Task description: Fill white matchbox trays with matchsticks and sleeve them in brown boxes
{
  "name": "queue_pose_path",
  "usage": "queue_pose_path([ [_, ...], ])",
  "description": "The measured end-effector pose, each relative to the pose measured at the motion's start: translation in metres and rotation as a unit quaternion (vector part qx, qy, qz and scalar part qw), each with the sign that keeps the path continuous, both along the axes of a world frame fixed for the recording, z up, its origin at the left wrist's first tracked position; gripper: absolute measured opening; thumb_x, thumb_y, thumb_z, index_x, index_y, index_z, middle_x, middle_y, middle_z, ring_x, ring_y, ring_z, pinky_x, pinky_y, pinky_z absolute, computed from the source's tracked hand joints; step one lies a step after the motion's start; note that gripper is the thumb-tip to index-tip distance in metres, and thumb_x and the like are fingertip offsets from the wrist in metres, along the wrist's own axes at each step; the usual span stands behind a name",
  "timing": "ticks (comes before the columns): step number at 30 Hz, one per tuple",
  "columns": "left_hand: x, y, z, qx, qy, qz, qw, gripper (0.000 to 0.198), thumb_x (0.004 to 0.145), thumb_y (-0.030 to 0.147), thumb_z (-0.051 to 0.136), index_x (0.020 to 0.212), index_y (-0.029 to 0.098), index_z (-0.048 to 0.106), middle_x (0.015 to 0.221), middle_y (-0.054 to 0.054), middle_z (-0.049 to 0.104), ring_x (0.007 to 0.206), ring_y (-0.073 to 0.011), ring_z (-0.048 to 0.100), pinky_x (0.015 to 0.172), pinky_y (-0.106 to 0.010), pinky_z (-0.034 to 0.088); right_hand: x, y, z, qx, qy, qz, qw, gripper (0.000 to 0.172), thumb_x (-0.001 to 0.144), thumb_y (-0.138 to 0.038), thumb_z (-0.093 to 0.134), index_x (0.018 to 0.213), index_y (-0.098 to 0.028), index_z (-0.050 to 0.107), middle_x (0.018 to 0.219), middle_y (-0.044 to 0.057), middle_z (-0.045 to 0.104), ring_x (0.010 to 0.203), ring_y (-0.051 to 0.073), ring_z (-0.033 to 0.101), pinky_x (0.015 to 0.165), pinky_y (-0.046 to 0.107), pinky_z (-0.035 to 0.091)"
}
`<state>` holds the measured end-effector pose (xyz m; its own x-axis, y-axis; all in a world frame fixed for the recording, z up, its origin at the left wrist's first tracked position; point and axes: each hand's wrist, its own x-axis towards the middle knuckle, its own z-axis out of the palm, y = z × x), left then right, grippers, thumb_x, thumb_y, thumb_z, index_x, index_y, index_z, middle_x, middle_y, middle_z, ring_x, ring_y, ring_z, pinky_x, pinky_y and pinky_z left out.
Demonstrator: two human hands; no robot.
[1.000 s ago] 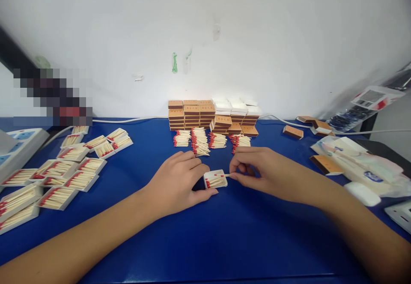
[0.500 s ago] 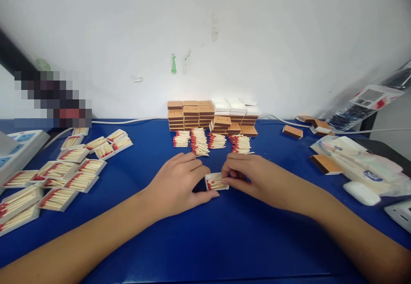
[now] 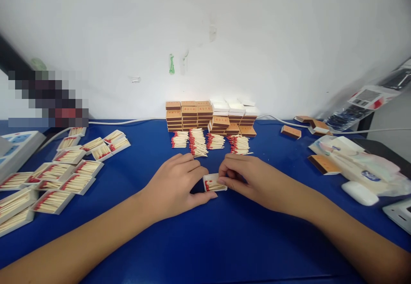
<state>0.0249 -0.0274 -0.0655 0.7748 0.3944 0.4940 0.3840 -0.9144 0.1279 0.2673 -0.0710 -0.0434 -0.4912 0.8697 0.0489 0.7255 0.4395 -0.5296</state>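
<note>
A small white matchbox tray (image 3: 207, 177) with red-tipped matches (image 3: 213, 184) in it lies on the blue table between my hands. My left hand (image 3: 180, 183) holds the tray at its left end, thumb along the near side and index finger at the far corner. Over the right end, my right hand (image 3: 242, 174) has thumb and fingertips pinched on matches inside the tray; its other fingers are curled. Just beyond my hands lie several loose match piles, among them a tall pile (image 3: 198, 142) and a right-hand pile (image 3: 239, 144).
Stacked brown matchboxes (image 3: 189, 115) stand against the wall, with white trays (image 3: 236, 107) on top. Filled trays (image 3: 53, 201) cover the left side beside a power strip (image 3: 24, 151). Rightward lie loose matchboxes (image 3: 291, 132), a tissue pack (image 3: 369, 164), a white case (image 3: 359, 192) and a bottle (image 3: 362, 100).
The right fingertips have shifted slightly over the matches in the tray. My left hand keeps its hold, and the whole view has drifted a little.
</note>
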Motion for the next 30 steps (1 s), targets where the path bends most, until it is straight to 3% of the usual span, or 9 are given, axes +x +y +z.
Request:
queue_pose_path([
  [5, -0.001, 0.000, -0.001, 0.004, 0.008, 0.005, 1.000, 0.035, 0.096, 0.050, 0.074, 0.100, 0.016, 0.073, 0.083, -0.003, 0.072, 0.080, -0.0200, 0.064, 0.074, -0.035, 0.050, 0.007, 0.005, 0.003, 0.027, 0.002, -0.004, 1.000, 0.018, 0.105, -0.035, 0.060, 0.094, -0.022, 0.068, 0.088, 0.003, 0.069, 0.075, 0.017, 0.059, 0.068, 0.030, 0.042],
  [9, -0.001, 0.000, 0.000, 0.002, 0.010, 0.006, 1.000, 0.034, 0.097, 0.049, 0.073, 0.105, 0.016, 0.074, 0.086, -0.004, 0.074, 0.083, -0.0206, 0.066, 0.078, -0.036, 0.051, 0.050, 0.025, 0.012, 0.115, -0.051, -0.085, 0.988, 0.021, 0.101, -0.039, 0.061, 0.091, -0.023, 0.072, 0.080, 0.004, 0.069, 0.071, 0.019, 0.060, 0.065, 0.031, 0.042],
  [12, -0.001, 0.001, 0.000, 0.004, 0.007, 0.001, 1.000, 0.034, 0.096, 0.048, 0.075, 0.104, 0.015, 0.074, 0.086, -0.004, 0.073, 0.082, -0.0211, 0.066, 0.077, -0.036, 0.051, 0.084, 0.041, 0.012, 0.080, -0.105, -0.097, 0.986, 0.018, 0.094, -0.036, 0.064, 0.090, -0.023, 0.075, 0.080, 0.005, 0.072, 0.070, 0.020, 0.062, 0.063, 0.031, 0.043],
  [15, -0.002, 0.000, 0.001, 0.004, 0.008, 0.001, 1.000, 0.032, 0.095, 0.047, 0.075, 0.103, 0.015, 0.074, 0.086, -0.004, 0.074, 0.082, -0.0214, 0.066, 0.078, -0.036, 0.051, 0.099, 0.049, 0.005, 0.042, -0.128, -0.098, 0.986, 0.019, 0.093, -0.035, 0.063, 0.087, -0.022, 0.074, 0.079, 0.005, 0.072, 0.069, 0.019, 0.063, 0.062, 0.031, 0.044],
  [18, -0.002, 0.000, 0.001, 0.002, 0.010, 0.002, 1.000, 0.034, 0.095, 0.048, 0.075, 0.104, 0.015, 0.075, 0.087, -0.004, 0.074, 0.082, -0.0216, 0.066, 0.079, -0.037, 0.051, 0.098, 0.047, 0.001, 0.011, -0.132, -0.104, 0.986, 0.021, 0.096, -0.036, 0.060, 0.087, -0.022, 0.072, 0.080, 0.004, 0.072, 0.068, 0.019, 0.062, 0.062, 0.030, 0.043],
  [22, -0.003, 0.001, -0.001, 0.000, 0.011, 0.004, 1.000, 0.035, 0.095, 0.048, 0.075, 0.103, 0.014, 0.075, 0.086, -0.003, 0.073, 0.082, -0.0218, 0.066, 0.078, -0.039, 0.051, 0.088, 0.040, 0.004, -0.021, -0.114, -0.062, 0.991, 0.023, 0.099, -0.038, 0.057, 0.090, -0.022, 0.070, 0.085, 0.005, 0.072, 0.071, 0.019, 0.062, 0.064, 0.031, 0.045],
  [25, -0.002, 0.001, -0.001, 0.001, 0.010, 0.004, 1.000, 0.035, 0.095, 0.048, 0.075, 0.103, 0.014, 0.075, 0.086, -0.003, 0.073, 0.082, -0.0218, 0.066, 0.078, -0.038, 0.051, 0.078, 0.038, 0.007, -0.006, -0.106, -0.041, 0.993, 0.020, 0.100, -0.035, 0.056, 0.091, -0.023, 0.069, 0.088, 0.004, 0.071, 0.074, 0.019, 0.062, 0.067, 0.031, 0.045],
  [30, -0.002, 0.001, 0.000, 0.004, 0.008, 0.001, 1.000, 0.035, 0.096, 0.049, 0.074, 0.103, 0.015, 0.075, 0.085, -0.003, 0.073, 0.082, -0.0216, 0.066, 0.078, -0.037, 0.050, 0.074, 0.040, 0.004, 0.033, -0.119, -0.071, 0.990, 0.013, 0.097, -0.032, 0.060, 0.094, -0.023, 0.068, 0.085, 0.004, 0.069, 0.073, 0.020, 0.060, 0.065, 0.031, 0.042],
])
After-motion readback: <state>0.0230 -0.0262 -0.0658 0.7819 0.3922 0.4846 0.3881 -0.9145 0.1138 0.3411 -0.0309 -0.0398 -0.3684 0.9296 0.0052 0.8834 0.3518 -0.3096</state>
